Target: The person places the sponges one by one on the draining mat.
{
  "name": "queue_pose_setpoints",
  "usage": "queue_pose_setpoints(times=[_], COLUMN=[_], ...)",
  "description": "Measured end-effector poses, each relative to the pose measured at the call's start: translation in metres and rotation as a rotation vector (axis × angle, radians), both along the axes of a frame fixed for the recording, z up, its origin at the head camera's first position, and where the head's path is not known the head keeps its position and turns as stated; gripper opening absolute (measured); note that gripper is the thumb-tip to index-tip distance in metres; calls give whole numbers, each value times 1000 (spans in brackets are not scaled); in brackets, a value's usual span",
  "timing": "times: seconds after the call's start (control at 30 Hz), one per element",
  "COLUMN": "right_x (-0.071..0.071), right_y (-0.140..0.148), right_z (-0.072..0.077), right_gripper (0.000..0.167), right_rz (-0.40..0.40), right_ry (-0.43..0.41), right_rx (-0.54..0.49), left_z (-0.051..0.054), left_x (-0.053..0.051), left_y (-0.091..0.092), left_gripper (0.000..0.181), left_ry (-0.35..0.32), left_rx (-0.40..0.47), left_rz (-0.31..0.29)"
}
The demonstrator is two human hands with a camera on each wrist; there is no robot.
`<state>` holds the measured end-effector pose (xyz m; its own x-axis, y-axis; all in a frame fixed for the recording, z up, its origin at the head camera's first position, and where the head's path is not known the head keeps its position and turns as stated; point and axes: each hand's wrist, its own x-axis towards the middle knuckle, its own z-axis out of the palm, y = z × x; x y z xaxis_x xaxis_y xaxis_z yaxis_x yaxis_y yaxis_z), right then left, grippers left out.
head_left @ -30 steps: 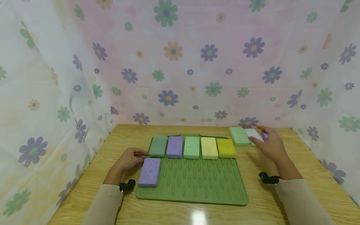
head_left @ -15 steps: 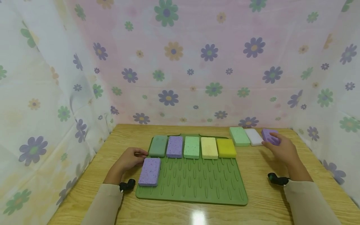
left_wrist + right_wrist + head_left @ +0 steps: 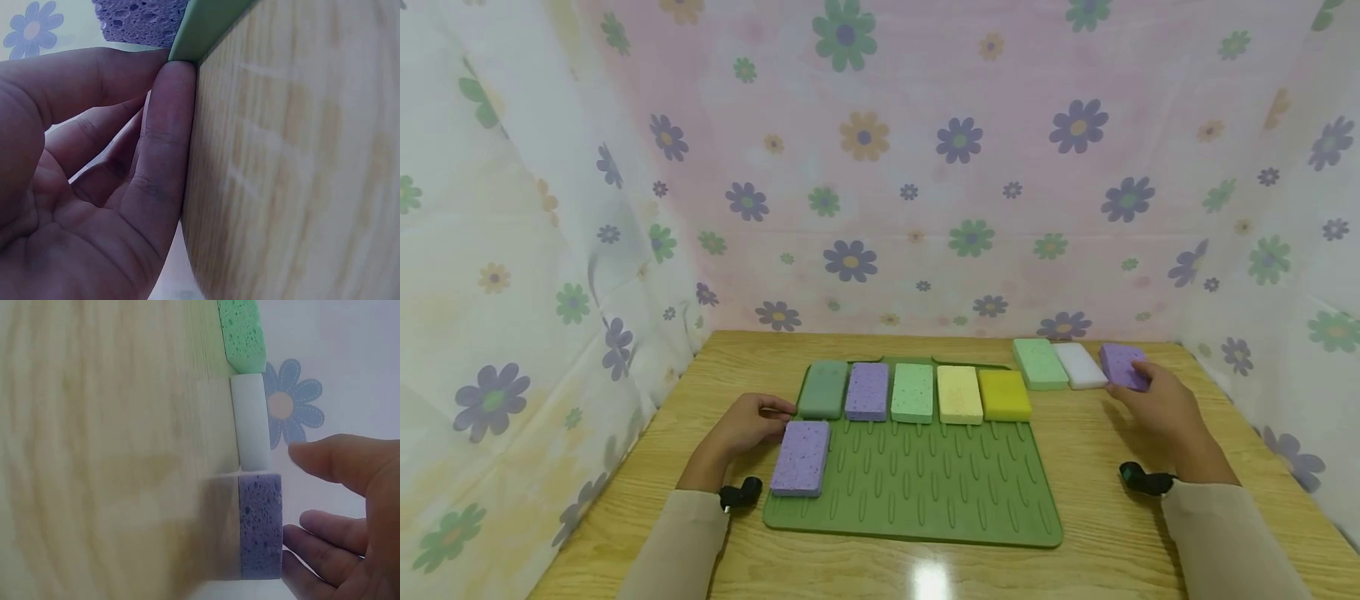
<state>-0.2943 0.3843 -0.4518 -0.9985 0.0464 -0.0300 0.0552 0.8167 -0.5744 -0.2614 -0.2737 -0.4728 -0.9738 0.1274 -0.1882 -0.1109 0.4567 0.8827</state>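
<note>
In the head view my left hand (image 3: pixel 747 429) rests on the table at the left edge of a green ridged mat (image 3: pixel 925 492). Its thumb and index fingertips touch the mat's rim, close together in the left wrist view. A speckled purple sponge (image 3: pixel 801 458) lies on the mat beside this hand. At the back right, my right hand (image 3: pixel 1161 408) is at another purple sponge (image 3: pixel 1122 367). Seen from the right wrist, its thumb stands apart from that sponge, while fingertips meet or nearly meet its side. A white sponge (image 3: pixel 1079 365) and a light green sponge (image 3: pixel 1040 364) lie left of it.
Along the mat's back edge runs a row of sponges: dull green (image 3: pixel 822 389), purple (image 3: pixel 867 392), light green (image 3: pixel 913 393), pale yellow (image 3: pixel 959 395) and bright yellow (image 3: pixel 1005 396). Flowered cloth (image 3: pixel 910 167) encloses the wooden table (image 3: pixel 850 575) at the back and sides.
My right hand has moved right, from over the white sponge to the purple sponge at the far right, then slightly back toward me. The left hand has stayed in place.
</note>
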Motion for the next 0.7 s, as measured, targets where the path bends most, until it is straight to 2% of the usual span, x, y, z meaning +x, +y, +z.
queue_pose_setpoints(times=[0.3,0.53,0.7], right_x=[8,18,21], right_y=[3,5,8], right_z=[6,18,24], right_gripper=[94,78,73], right_rz=[33,105,138], right_ry=[19,-19,-9], right_rx=[120,164,175], left_z=[-1,-1,1], left_x=[0,0,1], left_y=[-2,-1,-2], left_gripper=[29,29,29], left_ry=[2,1,4], left_rx=[0,-2,-9], left_rz=[-8,-6,-7])
